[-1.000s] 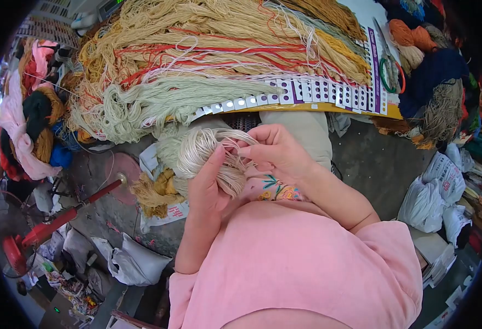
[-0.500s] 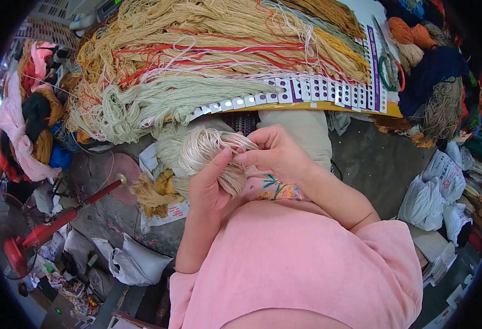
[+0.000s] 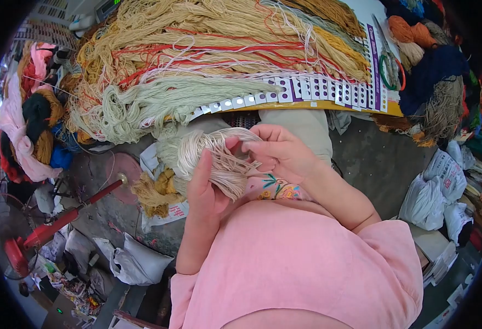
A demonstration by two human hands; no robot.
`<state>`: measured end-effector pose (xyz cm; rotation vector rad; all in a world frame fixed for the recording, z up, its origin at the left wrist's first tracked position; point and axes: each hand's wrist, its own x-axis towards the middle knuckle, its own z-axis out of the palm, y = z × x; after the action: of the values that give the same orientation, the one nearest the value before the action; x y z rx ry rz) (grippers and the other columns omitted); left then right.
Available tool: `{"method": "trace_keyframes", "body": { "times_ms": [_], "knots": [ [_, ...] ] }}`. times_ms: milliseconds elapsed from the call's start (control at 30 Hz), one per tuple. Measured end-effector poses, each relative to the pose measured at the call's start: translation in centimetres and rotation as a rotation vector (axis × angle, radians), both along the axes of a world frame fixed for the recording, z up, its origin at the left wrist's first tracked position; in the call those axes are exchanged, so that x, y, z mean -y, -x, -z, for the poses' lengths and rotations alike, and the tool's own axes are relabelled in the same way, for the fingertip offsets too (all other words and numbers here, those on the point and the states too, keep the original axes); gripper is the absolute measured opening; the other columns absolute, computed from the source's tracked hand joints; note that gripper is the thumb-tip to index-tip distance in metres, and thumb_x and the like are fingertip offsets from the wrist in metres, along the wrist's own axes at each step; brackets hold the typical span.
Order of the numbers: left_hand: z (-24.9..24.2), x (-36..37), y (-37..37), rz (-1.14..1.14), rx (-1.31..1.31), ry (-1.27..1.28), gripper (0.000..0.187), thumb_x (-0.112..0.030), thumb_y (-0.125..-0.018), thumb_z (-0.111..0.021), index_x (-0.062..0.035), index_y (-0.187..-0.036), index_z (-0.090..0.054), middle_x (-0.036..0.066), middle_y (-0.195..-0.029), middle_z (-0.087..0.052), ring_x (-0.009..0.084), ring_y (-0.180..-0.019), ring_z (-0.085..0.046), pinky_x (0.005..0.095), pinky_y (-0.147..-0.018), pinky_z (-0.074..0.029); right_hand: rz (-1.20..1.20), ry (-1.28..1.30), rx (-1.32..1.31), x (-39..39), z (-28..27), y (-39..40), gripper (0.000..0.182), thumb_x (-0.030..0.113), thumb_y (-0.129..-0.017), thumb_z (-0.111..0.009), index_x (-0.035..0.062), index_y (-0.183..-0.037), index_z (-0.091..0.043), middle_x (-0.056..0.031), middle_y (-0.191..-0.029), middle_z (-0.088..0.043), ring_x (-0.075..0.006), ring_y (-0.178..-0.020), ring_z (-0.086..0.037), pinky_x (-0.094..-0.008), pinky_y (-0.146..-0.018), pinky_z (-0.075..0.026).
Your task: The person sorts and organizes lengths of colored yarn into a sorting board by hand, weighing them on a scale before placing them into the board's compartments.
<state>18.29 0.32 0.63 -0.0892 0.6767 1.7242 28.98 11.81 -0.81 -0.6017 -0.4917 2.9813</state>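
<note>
A shiny cream skein of thread (image 3: 194, 153) is held up between both hands, above my lap. My left hand (image 3: 205, 183) is wrapped round its lower part, with the thumb pointing up across the strands. On the skein's right side, my right hand (image 3: 276, 148) has its fingers curled round the upper strands. Loose beige strands hang between the hands. Behind them, pale green yarn (image 3: 147, 101) lies along the front of a table (image 3: 285, 107), beside beige and red yarn (image 3: 224, 49).
Scissors (image 3: 388, 63) with green and red handles lie at the table's right. Yarn bundles (image 3: 38, 118) hang at the left, above a red metal stand (image 3: 76, 214). White plastic bags lie on the floor at the left (image 3: 136, 260) and right (image 3: 427, 192). Brown yarn (image 3: 158, 192) is beside my legs.
My left thumb has shifted left and stands more upright. The strands between the hands are spread wider, and my right hand's lower fingers have come into view.
</note>
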Motion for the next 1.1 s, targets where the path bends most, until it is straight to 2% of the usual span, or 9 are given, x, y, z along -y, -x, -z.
{"method": "trace_keyframes", "body": {
  "times_ms": [100,167,300,333,400,600,900,1033,1100],
  "knots": [
    [-0.4,-0.2,-0.3,0.041,-0.086,-0.016,0.041,-0.027,-0.084,-0.029,0.0038,-0.110,-0.037,0.013,-0.112,-0.040,0.0225,-0.102,-0.039,0.0344,-0.087,-0.032,0.056,-0.017,0.097,0.3,-0.9,0.7,0.015,0.008,-0.074,-0.052,0.0040,-0.088,-0.054,0.0027,-0.068,-0.052,-0.0019,-0.054,-0.045,-0.0155,-0.040,-0.030],
    [-0.7,-0.5,-0.6,0.046,-0.152,0.010,0.041,-0.027,-0.084,-0.029,0.0039,-0.111,-0.036,0.013,-0.115,-0.036,0.0224,-0.104,-0.038,0.0346,-0.088,-0.031,-0.011,-0.252,0.235,0.3,-2.0,1.0,0.015,0.009,-0.073,-0.054,0.0031,-0.087,-0.055,0.0010,-0.071,-0.054,-0.0015,-0.053,-0.044,-0.0163,-0.038,-0.029],
    [-1.2,-0.8,-0.7,0.044,-0.211,0.025,0.042,-0.027,-0.084,-0.029,0.0042,-0.112,-0.035,0.014,-0.121,-0.029,0.0215,-0.105,-0.037,0.0348,-0.089,-0.030,-0.041,-0.328,0.221,0.5,-2.0,1.4,0.015,0.010,-0.072,-0.055,0.0030,-0.085,-0.057,-0.0003,-0.073,-0.055,-0.0015,-0.055,-0.044,-0.0162,-0.039,-0.030],
    [-1.2,-0.8,-0.6,0.045,-0.212,0.026,0.042,-0.027,-0.084,-0.029,0.0042,-0.112,-0.035,0.014,-0.121,-0.029,0.0215,-0.105,-0.037,0.0348,-0.089,-0.030,-0.009,-0.290,0.241,0.5,-2.3,1.5,0.015,0.008,-0.072,-0.055,0.0024,-0.085,-0.057,0.0012,-0.069,-0.054,-0.0008,-0.050,-0.039,-0.0159,-0.039,-0.027],
    [-1.1,-0.7,-0.5,-0.009,-0.053,0.012,0.037,-0.022,-0.083,-0.035,0.0038,-0.109,-0.038,0.014,-0.117,-0.035,0.0205,-0.102,-0.040,0.0330,-0.087,-0.032,0.020,-0.250,0.262,0.6,-2.5,1.6,0.015,0.007,-0.072,-0.054,0.0018,-0.085,-0.057,0.0026,-0.065,-0.052,0.0000,-0.046,-0.033,-0.0155,-0.038,-0.025],
    [-0.5,-0.8,-0.4,-0.049,-0.101,0.225,0.021,-0.009,-0.079,-0.045,0.0017,-0.096,-0.049,0.010,-0.091,-0.053,0.0174,-0.083,-0.051,0.0289,-0.073,-0.042,0.051,-0.089,0.178,0.5,-1.2,1.0,0.012,0.004,-0.070,-0.053,0.0009,-0.081,-0.057,0.0035,-0.055,-0.046,-0.0016,-0.043,-0.031,-0.0165,-0.038,-0.023],
    [-0.8,-0.8,-0.5,-0.132,-0.054,0.225,0.019,-0.011,-0.080,-0.044,0.0002,-0.095,-0.049,0.009,-0.089,-0.053,0.0168,-0.081,-0.052,0.0296,-0.071,-0.043,0.042,-0.133,0.153,0.4,-0.9,1.2,0.002,0.007,-0.069,-0.056,0.0053,-0.070,-0.055,0.0074,-0.048,-0.037,-0.0001,-0.039,-0.028,-0.0161,-0.035,-0.021],
    [-0.9,-1.3,-0.6,-0.181,-0.049,0.287,0.018,-0.011,-0.080,-0.044,-0.0001,-0.093,-0.049,0.009,-0.088,-0.053,0.0166,-0.080,-0.051,0.0293,-0.071,-0.043,0.062,-0.129,0.130,0.4,-1.1,1.3,0.004,0.007,-0.071,-0.055,0.0042,-0.069,-0.054,0.0051,-0.051,-0.041,-0.0008,-0.043,-0.034,-0.0156,-0.039,-0.028],
    [-0.1,-0.7,-0.1,-0.097,-0.062,0.209,0.015,-0.011,-0.080,-0.044,-0.0005,-0.090,-0.049,0.008,-0.086,-0.053,0.0157,-0.079,-0.051,0.0277,-0.072,-0.042,0.075,-0.141,0.116,0.3,-1.5,1.2,0.004,0.007,-0.072,-0.054,0.0037,-0.069,-0.053,0.0040,-0.052,-0.042,-0.0016,-0.045,-0.036,-0.0157,-0.040,-0.031]
  ]
}}
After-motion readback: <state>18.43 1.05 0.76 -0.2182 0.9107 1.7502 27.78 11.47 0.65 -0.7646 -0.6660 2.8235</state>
